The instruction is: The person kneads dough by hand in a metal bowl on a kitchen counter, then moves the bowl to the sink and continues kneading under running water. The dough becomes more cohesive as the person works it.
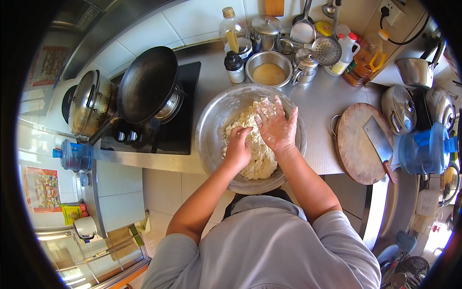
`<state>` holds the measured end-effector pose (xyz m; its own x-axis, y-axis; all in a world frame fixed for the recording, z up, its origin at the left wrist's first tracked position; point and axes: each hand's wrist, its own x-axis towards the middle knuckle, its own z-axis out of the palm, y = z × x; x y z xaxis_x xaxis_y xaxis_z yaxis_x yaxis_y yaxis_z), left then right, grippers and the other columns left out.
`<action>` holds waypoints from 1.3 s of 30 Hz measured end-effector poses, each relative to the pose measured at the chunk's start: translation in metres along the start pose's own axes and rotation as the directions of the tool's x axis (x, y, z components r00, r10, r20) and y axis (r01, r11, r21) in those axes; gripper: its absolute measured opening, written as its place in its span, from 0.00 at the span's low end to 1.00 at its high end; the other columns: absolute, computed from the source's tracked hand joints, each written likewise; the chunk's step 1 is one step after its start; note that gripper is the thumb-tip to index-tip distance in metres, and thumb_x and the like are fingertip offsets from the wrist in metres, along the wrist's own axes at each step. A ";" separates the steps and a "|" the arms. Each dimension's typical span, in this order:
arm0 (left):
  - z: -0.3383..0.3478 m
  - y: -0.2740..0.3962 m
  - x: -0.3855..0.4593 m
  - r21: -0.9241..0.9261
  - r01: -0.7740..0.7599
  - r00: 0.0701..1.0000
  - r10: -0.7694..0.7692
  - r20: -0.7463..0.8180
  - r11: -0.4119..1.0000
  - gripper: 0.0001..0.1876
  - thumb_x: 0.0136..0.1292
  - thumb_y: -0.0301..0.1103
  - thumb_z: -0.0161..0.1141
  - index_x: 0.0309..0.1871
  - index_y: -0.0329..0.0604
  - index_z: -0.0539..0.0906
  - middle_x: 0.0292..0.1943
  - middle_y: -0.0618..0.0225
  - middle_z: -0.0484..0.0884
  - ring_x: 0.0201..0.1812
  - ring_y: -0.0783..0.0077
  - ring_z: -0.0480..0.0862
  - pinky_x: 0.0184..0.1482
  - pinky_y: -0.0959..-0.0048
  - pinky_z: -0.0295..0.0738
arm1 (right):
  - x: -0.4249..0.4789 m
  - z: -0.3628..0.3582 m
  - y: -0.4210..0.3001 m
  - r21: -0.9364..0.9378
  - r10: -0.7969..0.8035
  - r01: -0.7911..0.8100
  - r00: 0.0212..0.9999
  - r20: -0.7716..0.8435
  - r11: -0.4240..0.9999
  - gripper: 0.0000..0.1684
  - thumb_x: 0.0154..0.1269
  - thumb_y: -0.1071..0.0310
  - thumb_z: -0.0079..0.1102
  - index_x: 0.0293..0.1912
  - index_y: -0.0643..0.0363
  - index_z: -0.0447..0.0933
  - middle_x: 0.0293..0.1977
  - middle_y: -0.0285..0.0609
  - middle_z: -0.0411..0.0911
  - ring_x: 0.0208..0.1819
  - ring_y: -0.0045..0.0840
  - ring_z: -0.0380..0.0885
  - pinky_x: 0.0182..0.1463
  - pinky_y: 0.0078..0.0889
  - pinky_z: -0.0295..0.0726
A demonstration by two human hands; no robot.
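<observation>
A wide metal basin (213, 108) stands at the front edge of the steel counter, with pale, crumbly dough (258, 164) inside. Above the dough, my right hand (277, 128) is spread with its fingers apart, and bits of dough and flour stick to its fingers and palm. My left hand (239, 146) is curled beside it, over the left part of the dough. Its fingertips point towards the right hand; whether they pinch any dough cannot be told. Behind the basin is a smaller metal bowl (269, 57) of yellowish liquid.
On the left, a black wok (148, 85) sits on the gas hob (180, 137) beside a lidded steel pot (85, 104). A cleaver (377, 137) lies on a round wooden chopping board (352, 144) at the right. Behind the basin stand a dark-lidded jar (234, 67), a small steel pot (305, 65) and oil bottles (361, 68).
</observation>
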<state>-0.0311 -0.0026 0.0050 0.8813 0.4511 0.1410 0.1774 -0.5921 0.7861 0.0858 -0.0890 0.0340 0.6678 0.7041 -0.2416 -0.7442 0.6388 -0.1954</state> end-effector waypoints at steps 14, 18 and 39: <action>0.038 0.007 -0.017 -0.736 0.517 0.840 -0.425 0.338 0.437 0.18 0.68 0.44 0.39 0.43 0.36 0.73 0.31 0.66 0.77 0.34 0.73 0.77 0.42 0.70 0.71 | 0.000 0.015 0.005 0.125 -0.064 0.069 0.997 -0.044 0.990 0.38 0.60 0.35 0.32 0.62 0.47 0.50 0.61 0.45 0.52 0.61 0.45 0.54 0.61 0.43 0.57; 0.030 0.029 -0.012 -0.853 0.448 0.846 -0.435 0.308 0.268 0.14 0.66 0.41 0.43 0.46 0.40 0.71 0.37 0.67 0.76 0.38 0.72 0.76 0.45 0.68 0.69 | -0.002 0.007 0.007 0.076 -0.087 0.091 0.995 -0.058 0.993 0.38 0.59 0.35 0.33 0.63 0.45 0.49 0.63 0.42 0.49 0.61 0.40 0.53 0.63 0.39 0.52; 0.027 0.033 0.011 -0.809 0.549 0.602 -0.573 0.556 -0.209 0.27 0.66 0.54 0.34 0.55 0.40 0.66 0.48 0.61 0.73 0.47 0.67 0.75 0.46 0.66 0.73 | -0.024 0.012 0.034 -0.396 0.029 0.042 0.985 0.172 0.917 0.43 0.59 0.33 0.32 0.66 0.48 0.43 0.66 0.42 0.41 0.68 0.33 0.35 0.66 0.43 0.36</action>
<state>-0.0037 -0.0350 0.0162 0.6725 0.2395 -0.7003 0.0916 0.9120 0.3999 0.0447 -0.0801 0.0442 0.6389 0.7651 -0.0798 -0.6611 0.4931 -0.5655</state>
